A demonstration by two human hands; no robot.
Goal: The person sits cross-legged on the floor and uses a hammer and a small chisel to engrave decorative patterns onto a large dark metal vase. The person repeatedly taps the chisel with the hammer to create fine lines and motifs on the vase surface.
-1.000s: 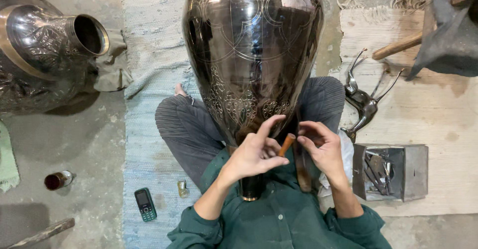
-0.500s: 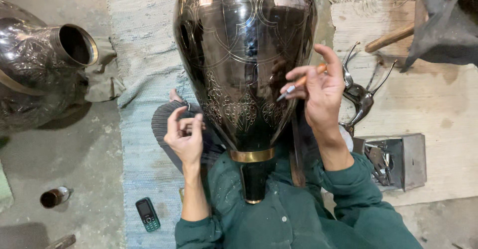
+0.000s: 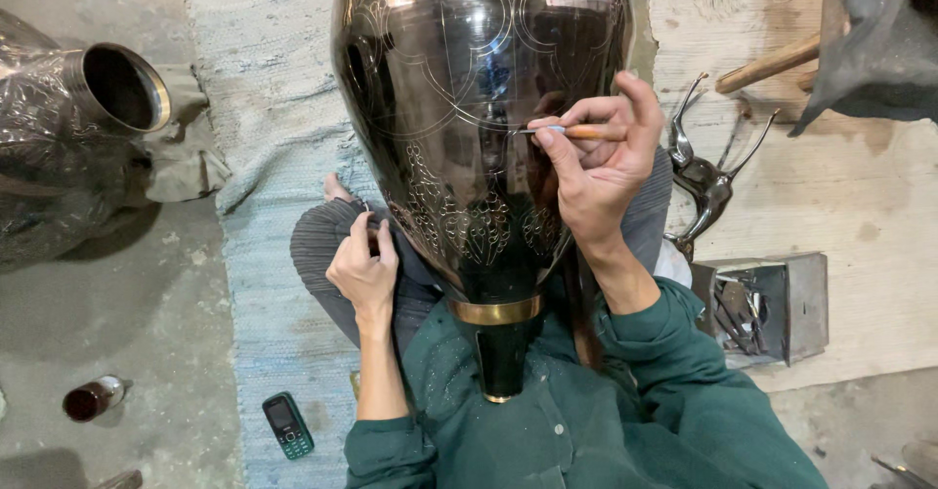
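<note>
Head view, vase [image 3: 469, 108] neck toward wearer

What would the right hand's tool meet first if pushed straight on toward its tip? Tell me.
The right hand holds a thin tool pointing left. Its tip looks to be already at the dark engraved vase, so the vase wall comes first, though any small gap is hard to judge.

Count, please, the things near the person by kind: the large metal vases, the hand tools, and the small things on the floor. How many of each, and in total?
Large engraved metal vases: 2, one in the lap, one lying at the side
Engraving tool with wooden handle, in the right hand: 1
Metal calipers: 1
Metal tool box: 1
Mobile phone: 1
Small dark bottle: 1
Total: 7
</note>
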